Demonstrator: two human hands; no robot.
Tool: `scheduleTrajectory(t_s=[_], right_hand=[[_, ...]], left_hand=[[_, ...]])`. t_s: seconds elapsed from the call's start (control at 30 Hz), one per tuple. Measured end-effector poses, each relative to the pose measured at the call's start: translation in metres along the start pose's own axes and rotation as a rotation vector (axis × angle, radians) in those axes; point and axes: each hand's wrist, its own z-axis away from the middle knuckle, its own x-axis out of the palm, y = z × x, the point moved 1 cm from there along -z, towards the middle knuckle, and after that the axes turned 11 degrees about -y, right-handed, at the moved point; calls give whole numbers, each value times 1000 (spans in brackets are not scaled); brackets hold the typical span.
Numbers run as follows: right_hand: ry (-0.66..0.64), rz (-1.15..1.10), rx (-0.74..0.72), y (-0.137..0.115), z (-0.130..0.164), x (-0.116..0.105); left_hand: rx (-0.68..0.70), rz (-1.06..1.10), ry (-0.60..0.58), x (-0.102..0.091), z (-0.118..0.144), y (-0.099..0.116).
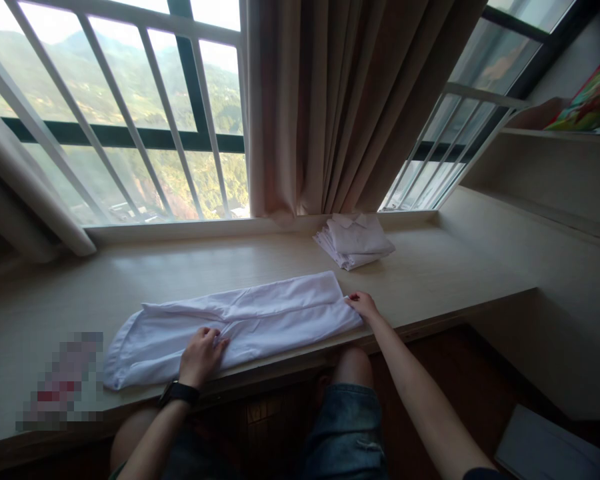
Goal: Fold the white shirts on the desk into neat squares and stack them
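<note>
A long white garment (280, 313) lies folded lengthwise across the tabletop, its broad, curved end to the left and its narrower end to the right. Its exact kind is not clear. On its near side rests my left hand (203, 353), fingers bent and thumb held apart, touching the cloth. My right hand (363, 307) pinches the cloth at the right-hand end between thumb and fingers. Behind the garment, close to the window, sits a stack of folded white shirts (360, 240), with a collar showing on top.
The pale wooden tabletop (180, 263) runs along barred windows (130, 120). Brown curtains (300, 113) hang at its back edge. A blurred-out item (63, 383) lies at the left. Shelves (545, 157) stand on the right; a pale flat object (550, 443) is low at the right.
</note>
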Motion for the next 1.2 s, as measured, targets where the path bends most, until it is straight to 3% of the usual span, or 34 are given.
scheduleTrajectory(t_s=[0.13,0.3,0.37,0.47,0.57,0.7,0.8,0.97,1.2], right_hand=[[-31,153,27,3,-1,1],[-22,326,91,-7,7,3],[-7,397,141,-15,10,7],[29,481,210,-29,14,18],[64,527,264,-42,18,32],[84,556,306,-54,22,48],[81,563,325,-57,21,53],[73,556,289,-56,14,51],[0,439,220,-48,-9,42]], left_hand=[[-7,-69,107,-7,5,-2],[-72,-63,-109,-14,12,-2],[-110,-80,-120,-15,14,-2],[-161,-138,-54,-15,16,1],[-144,-165,91,-13,13,19],[84,-107,175,1,-2,60],[98,-76,142,21,-15,80],[62,-42,74,46,-20,78],[43,-36,74,46,-18,75]])
